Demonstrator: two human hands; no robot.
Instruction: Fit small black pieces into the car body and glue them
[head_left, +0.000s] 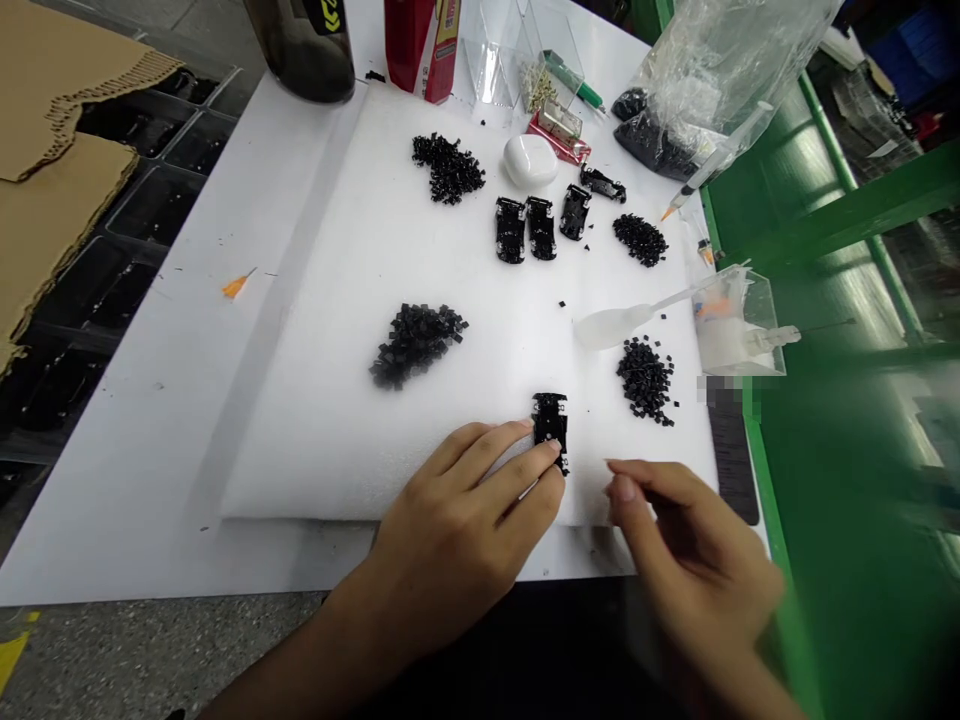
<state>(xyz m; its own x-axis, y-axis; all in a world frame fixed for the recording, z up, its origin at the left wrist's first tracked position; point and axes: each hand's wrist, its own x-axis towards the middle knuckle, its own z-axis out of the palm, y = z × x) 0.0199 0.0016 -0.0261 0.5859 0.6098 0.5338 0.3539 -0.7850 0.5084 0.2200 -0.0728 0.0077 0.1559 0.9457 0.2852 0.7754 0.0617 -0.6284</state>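
Note:
My left hand (472,505) rests on the white foam sheet with its fingertips on a black toy-car chassis (551,415), holding it flat. Fingers cover the lower part of this piece. To the right of it, my right hand (694,560) hovers near the front edge of the foam, thumb and forefinger pinched together. Whatever may be between those fingertips is too small to make out. Further back lie several more black chassis pieces (541,228). A pile of small black square parts (645,382) sits beyond my right hand, and another pile (418,342) beyond my left.
Tiny black parts form heaps at the back left (448,168) and back right (640,240). A white squeeze dropper (615,326) leans towards a clear box (750,325) at the right edge. Behind stand a white rounded case (530,160), a red box (421,50) and a dark bottle (304,50).

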